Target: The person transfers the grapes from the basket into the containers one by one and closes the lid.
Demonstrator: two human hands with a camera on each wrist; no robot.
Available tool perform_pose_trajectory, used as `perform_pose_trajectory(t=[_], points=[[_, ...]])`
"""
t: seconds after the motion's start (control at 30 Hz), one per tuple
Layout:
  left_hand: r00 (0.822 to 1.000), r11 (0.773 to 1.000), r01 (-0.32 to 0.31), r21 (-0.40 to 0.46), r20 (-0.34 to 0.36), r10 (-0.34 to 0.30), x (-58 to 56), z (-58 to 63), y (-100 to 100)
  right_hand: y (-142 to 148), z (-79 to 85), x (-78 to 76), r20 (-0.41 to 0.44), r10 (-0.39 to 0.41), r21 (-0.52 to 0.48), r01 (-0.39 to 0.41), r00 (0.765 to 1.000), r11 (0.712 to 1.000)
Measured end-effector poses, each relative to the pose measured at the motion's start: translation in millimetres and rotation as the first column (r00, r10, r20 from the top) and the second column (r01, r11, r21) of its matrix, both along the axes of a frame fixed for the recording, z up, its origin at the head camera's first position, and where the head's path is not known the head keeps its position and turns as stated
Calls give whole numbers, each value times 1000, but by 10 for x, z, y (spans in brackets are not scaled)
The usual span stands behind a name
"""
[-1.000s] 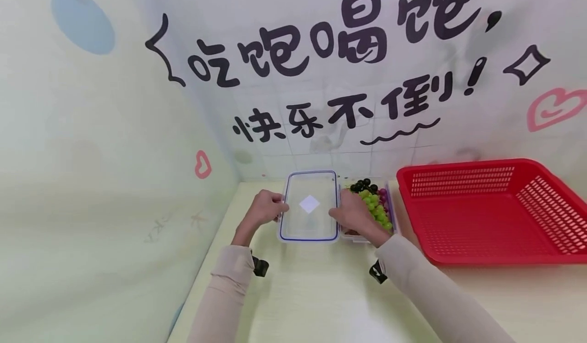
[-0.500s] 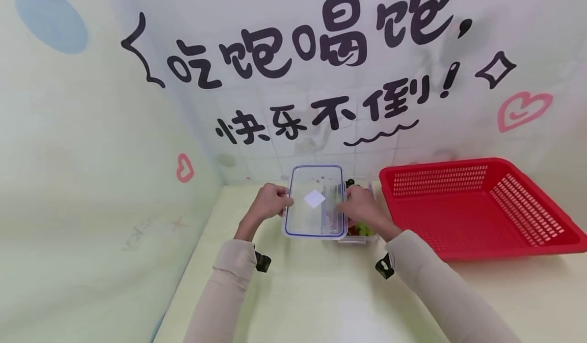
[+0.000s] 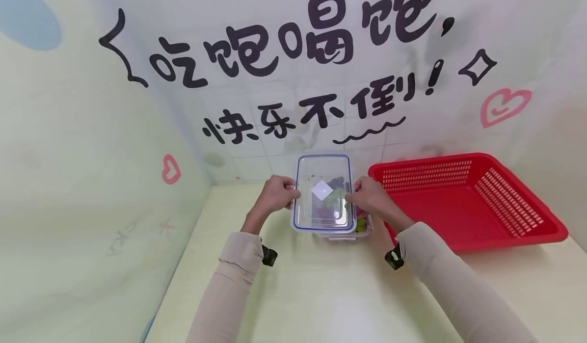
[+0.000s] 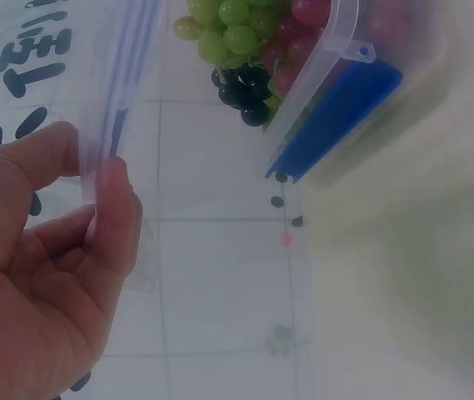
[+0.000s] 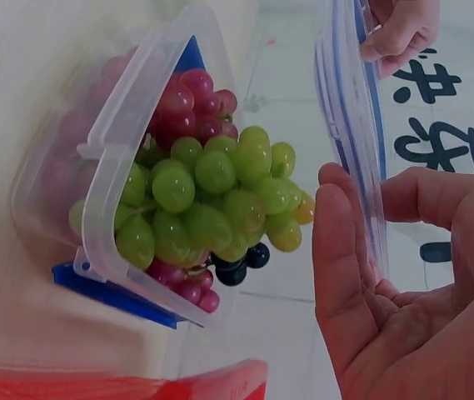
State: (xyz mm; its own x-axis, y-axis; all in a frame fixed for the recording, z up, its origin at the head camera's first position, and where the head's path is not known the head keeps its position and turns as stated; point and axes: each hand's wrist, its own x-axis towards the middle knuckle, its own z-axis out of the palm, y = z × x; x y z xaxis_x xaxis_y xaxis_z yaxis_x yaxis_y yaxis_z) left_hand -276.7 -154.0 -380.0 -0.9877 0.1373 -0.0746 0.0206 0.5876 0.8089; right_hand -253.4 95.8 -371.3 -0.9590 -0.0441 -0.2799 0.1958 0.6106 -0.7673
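A clear plastic lid with a blue seal is held level above a food container. My left hand pinches its left edge between thumb and fingers. On the opposite edge, my right hand grips it the same way. Below, the clear container has blue side clips hanging outward. Green grapes heap above its rim, with red grapes and black grapes around them. In both wrist views a gap shows between lid and fruit. From the head view, the lid covers most of the container.
A red perforated basket stands on the table just right of the container. Behind the pale tabletop rises a wall with black lettering, and another wall runs along the left.
Both hands have carried the lid rightward, from beside the container to over it. The grapes, visible in the head view earlier, are now mostly behind the lid. The head view has shifted right.
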Motion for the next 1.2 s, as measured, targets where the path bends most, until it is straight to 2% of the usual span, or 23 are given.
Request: perform_pose_trajectory(t=[0.2,0.33,0.7,0.9,1.03,1.2], points=[[1000,1000,-9,-12,-8,9,-20,-14,120,104,-37,35,-18,-39,3,40,999,999],[1000,1000,-16,-23,-16,15,-16,19,143,111,-38,25,-33,-41,15,41,999,999],[996,993,-46,-112,-81,37,-24,74,208,163,21,42,-139,-32,96,45,990,994],[993,993,-76,-94,-101,67,6,133,191,144,49,59,-158,-44,107,62,986,992],[992,994,-74,-84,-110,65,15,146,188,129,53,68,-171,-53,122,75,984,990],[983,996,-69,-59,-175,57,18,172,201,153,79,68,-223,-51,113,78,973,991]])
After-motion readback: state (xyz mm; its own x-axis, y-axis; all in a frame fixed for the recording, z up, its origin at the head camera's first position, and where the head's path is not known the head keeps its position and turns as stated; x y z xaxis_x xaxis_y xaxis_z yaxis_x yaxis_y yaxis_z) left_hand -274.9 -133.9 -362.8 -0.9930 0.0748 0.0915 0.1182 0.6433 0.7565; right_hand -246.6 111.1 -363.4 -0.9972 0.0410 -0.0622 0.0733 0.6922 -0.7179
